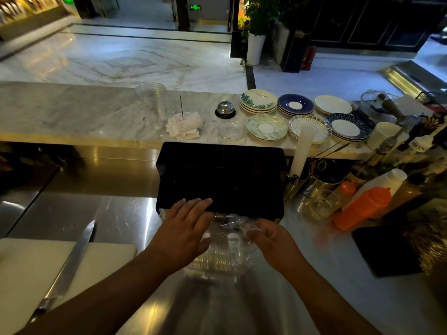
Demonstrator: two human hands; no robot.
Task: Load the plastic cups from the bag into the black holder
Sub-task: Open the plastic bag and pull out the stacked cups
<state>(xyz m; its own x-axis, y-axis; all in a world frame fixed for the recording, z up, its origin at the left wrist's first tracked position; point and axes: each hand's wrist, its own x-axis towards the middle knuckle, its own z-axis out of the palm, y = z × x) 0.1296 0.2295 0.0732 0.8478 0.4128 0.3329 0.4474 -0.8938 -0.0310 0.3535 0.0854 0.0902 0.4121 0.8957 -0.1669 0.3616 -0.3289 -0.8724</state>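
little can be read. a bottle [419, 145] at the right edge of the counter [72, 110] bears a white label with the dark letters "mon", the rest cut off by other bottles. two green lit signs [195, 7] hang in the far hall; their marks are too small to read. the slips [184, 125] on the spike carry faint print, unreadable. the leaf-patterned plate [258, 99] has a thin line of script, too blurred to make out.

Bare steel surface [72, 213] left of the fingers [193, 204]. Black holder [220, 180] directly ahead. Bottles [362, 209] and glass [319, 204] crowding the right.
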